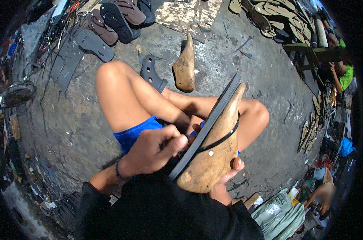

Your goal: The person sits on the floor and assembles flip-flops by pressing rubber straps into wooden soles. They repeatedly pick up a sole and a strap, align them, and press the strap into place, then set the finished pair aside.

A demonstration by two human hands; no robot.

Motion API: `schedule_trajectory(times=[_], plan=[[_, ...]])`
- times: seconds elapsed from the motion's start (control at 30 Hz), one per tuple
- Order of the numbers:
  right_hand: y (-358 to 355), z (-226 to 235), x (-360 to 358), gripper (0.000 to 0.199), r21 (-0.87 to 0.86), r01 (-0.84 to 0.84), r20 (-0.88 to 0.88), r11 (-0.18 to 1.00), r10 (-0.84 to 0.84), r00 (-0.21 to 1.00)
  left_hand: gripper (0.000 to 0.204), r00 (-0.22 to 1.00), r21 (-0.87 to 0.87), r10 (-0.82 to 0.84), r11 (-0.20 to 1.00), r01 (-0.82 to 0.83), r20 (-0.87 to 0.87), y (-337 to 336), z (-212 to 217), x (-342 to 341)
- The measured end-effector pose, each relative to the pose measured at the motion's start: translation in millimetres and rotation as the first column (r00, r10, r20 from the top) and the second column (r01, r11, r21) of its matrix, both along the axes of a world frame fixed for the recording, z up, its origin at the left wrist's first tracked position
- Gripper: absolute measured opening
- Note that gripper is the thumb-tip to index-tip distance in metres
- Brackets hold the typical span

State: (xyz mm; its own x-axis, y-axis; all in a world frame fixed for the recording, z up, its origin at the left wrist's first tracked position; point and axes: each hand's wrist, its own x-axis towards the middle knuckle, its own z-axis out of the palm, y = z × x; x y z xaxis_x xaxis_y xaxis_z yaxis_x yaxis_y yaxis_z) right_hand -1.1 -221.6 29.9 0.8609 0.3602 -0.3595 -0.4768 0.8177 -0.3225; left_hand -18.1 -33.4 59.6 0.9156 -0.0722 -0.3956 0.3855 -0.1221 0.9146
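A wooden shoe last (225, 148) is tilted in front of my body, toe end up. A dark flat sandal sole (205, 128) lies along its left side, and a thin black strap (219, 140) crosses the last. My right hand (231, 172) grips the last low on its right side, thumb showing and the other fingers mostly hidden. My left hand (157, 148) is closed beside the sole's underside; its fingertips are partly hidden, and whatever they pinch cannot be made out. A second wooden last (185, 68) rests on the floor beyond my crossed legs.
Dark flip-flops (117, 22) and a grey sole (95, 45) lie at the far left. Tan sandals (277, 18) are heaped at the far right, near a wooden bench (315, 54). A fan (17, 95) is at the left. Another person (343, 76) sits at right.
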Motion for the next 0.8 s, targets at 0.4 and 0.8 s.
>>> schedule_trajectory(times=[0.4, 0.8], plan=[[-9.5, 41.0, -17.5, 0.085, 0.233, 0.118, -0.25, 0.965, -0.058, 0.967, 0.03, 0.996, -0.329, -0.026, 0.944, -0.005, -0.089, -29.1, -4.9, -52.0], [-34.2, 0.6, 7.7, 0.082, -0.062, -0.184, 0.018, 0.981, 0.185, 0.983, 0.086, 0.987, -0.749, 0.051, 0.646, -0.147, -0.15, -31.9, -32.2, -39.6]])
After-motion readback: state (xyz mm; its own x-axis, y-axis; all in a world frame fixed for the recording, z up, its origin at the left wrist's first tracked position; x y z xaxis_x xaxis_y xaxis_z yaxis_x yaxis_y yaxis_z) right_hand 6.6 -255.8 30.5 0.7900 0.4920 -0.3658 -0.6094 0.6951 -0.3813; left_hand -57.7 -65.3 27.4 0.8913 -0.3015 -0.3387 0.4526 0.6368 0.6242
